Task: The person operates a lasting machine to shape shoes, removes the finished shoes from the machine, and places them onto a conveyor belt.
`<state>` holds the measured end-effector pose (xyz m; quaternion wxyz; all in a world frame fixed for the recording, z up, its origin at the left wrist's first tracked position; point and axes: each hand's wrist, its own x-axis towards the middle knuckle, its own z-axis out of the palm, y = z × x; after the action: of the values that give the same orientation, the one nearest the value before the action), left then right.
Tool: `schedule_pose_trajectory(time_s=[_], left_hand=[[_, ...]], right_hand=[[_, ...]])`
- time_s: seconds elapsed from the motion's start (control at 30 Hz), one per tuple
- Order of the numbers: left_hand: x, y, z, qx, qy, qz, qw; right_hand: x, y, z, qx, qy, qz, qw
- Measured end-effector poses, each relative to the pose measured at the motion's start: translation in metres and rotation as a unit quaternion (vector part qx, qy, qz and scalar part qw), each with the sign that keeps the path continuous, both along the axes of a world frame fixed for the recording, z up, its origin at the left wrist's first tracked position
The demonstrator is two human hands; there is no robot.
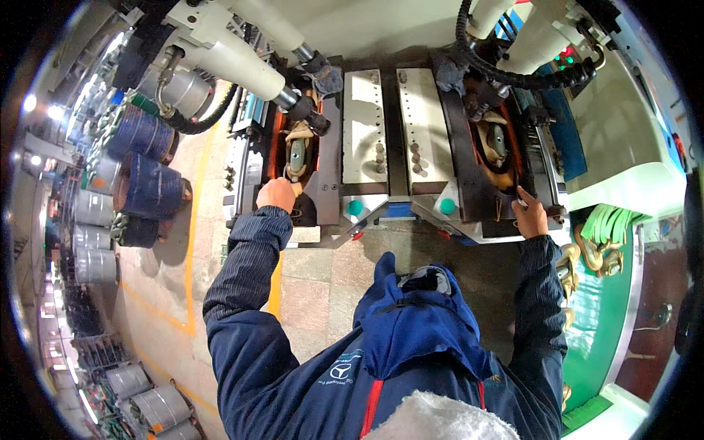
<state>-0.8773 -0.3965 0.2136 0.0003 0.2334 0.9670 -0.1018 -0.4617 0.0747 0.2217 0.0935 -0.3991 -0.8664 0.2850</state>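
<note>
My left hand (276,195) is closed at the near end of the left machine station, its fingers on the tan end of a shoe upper (298,133). That upper sits in the station with a grey-green shoe last (297,155) inside it. At the right station, a second tan upper (503,180) lies around another last (499,141). My right hand (532,214) is at the near edge of that station's dark plate, below the upper and apart from it. Its fingers are partly extended against the plate; nothing shows in them.
White machine arms (242,62) with black hoses (546,79) hang over both stations. Two pale metal plates (364,125) lie between them. Several shoes (591,249) stand on a green surface (598,323) at right. Metal drums (95,238) and blue-wrapped drums (150,183) line the left.
</note>
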Motion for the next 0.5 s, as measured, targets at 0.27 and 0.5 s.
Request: schedule_pose_trajectory(time_s=[0.27,0.5], left_hand=[[-0.037,0.025,0.015,0.025,-0.111,0.132,0.985],[-0.027,0.015,0.037,-0.004,-0.031,0.129,0.991]], right_hand=[[-0.013,-0.013,0.036,-0.084,-0.022,-0.01,0.996],[0.014,0.016,-0.002,0.045,-0.032,-0.05,0.997]])
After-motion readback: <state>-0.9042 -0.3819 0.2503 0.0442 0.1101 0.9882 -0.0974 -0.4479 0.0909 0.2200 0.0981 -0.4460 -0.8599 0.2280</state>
